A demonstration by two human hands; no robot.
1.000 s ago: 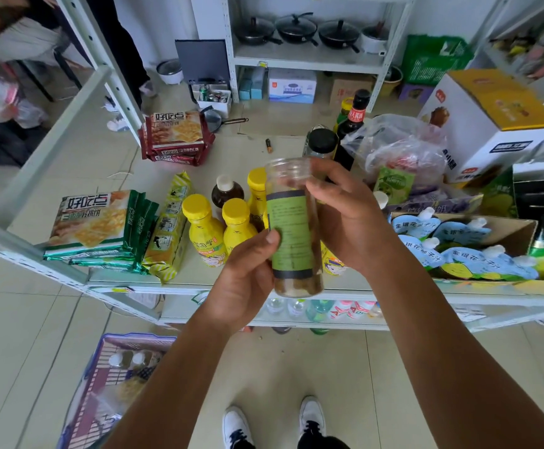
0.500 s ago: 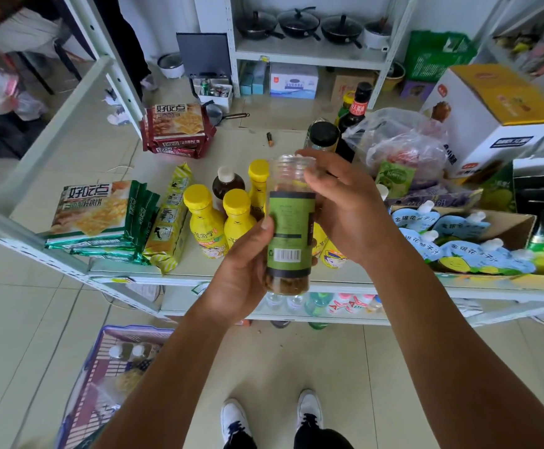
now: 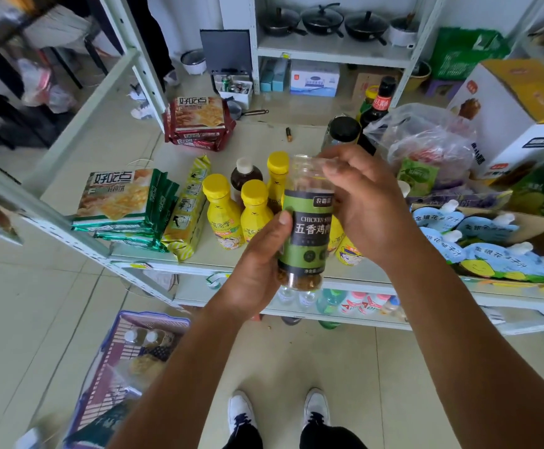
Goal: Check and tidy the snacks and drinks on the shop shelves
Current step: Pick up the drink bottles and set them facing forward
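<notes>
Mid-frame, both hands are clamped on a clear jar with a green and black label, held upright above the front edge of the shelf. The left hand grips its lower half, thumb pressed on the label. The right hand curls its fingers round the clear top. Brown contents show at the jar's bottom. Behind it on the shelf stand yellow bottles, with green cracker packs further left. A purple basket sits on the floor, lower left.
</notes>
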